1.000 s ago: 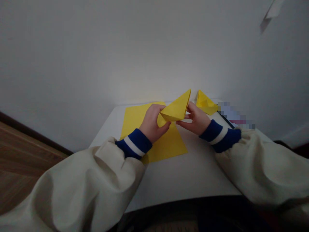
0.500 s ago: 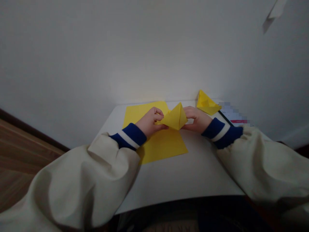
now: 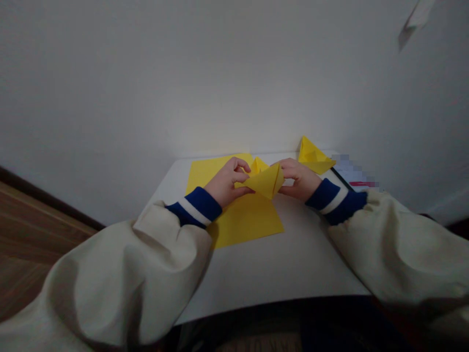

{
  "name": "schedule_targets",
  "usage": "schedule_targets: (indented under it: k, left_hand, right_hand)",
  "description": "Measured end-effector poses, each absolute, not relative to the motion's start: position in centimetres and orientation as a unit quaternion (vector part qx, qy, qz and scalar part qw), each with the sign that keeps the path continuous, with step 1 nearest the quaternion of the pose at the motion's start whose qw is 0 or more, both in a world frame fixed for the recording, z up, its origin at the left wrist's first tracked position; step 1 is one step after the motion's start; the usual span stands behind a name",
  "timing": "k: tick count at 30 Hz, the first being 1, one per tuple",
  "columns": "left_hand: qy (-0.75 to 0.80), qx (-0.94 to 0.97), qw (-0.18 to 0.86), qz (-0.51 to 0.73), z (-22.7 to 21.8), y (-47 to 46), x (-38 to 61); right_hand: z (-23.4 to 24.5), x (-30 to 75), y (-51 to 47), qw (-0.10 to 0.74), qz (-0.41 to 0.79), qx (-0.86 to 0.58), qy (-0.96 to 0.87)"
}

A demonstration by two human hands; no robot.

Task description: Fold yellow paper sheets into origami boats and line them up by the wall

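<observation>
Between my hands is a folded yellow paper boat (image 3: 264, 182), tilted so that its inner peak shows behind the near side. My left hand (image 3: 231, 181) pinches its left end with thumb and fingers. At the opposite end my right hand (image 3: 297, 180) grips the paper, its fingertips partly hidden behind the fold. Below the boat a flat yellow sheet of paper (image 3: 249, 222) lies on the white tabletop (image 3: 296, 264). A second folded yellow paper boat (image 3: 314, 157) stands at the back right, just beyond my right hand.
Behind the table rises a pale wall (image 3: 220, 78). A dark-edged flat object with a pixelated surface (image 3: 353, 172) lies at the table's right side. Brown wooden furniture (image 3: 29, 234) is at the far left.
The held paper boat has tipped, its near peak dropping lower, so its inner peak now shows. Both hands have kept their hold and shifted only slightly.
</observation>
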State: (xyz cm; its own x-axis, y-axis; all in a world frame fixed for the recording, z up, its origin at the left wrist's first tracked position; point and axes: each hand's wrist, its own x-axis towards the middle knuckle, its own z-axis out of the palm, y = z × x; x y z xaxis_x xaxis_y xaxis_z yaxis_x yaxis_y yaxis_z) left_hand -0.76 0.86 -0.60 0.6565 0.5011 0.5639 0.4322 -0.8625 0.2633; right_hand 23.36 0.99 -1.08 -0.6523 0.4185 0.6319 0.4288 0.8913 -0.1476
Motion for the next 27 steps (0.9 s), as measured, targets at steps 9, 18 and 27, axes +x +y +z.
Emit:
schedule_targets:
  k: [9, 18, 27]
  left_hand:
    - [0.309, 0.898, -0.239, 0.204, 0.3, -0.5, -0.8]
    - [0.370, 0.880, -0.275, 0.118, 0.1, -0.9, -0.4]
    - [0.418, 0.836, -0.160, 0.317, 0.2, -1.2, -0.4]
  right_hand:
    - [-0.7, 23.0, -0.2, 0.429, 0.082, -0.379, -0.816]
    - [0.1, 22.7, -1.0, 0.406, 0.105, -0.356, -0.835]
    - [-0.9, 23.1, 0.0, 0.384, 0.037, -0.377, -0.842]
